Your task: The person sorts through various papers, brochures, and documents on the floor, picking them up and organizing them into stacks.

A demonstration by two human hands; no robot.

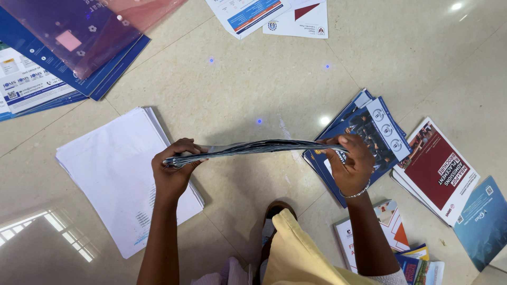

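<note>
I hold a thin stack of glossy brochures (253, 147) flat and edge-on between both hands, above the tiled floor. My left hand (174, 169) pinches its left end, over a pile of white paper sheets (113, 169). My right hand (353, 163), with a silver bangle at the wrist, grips the right end, just over a fanned pile of dark blue brochures (377, 132). The stack sags slightly toward the left.
Maroon booklets (438, 169) and a blue leaflet (483, 221) lie at the right. More booklets (393, 232) sit by my right forearm. Blue folders under purple and pink plastic sleeves (79, 37) lie top left, white leaflets (274, 16) at the top. My yellow-clad knee (290, 248) is below.
</note>
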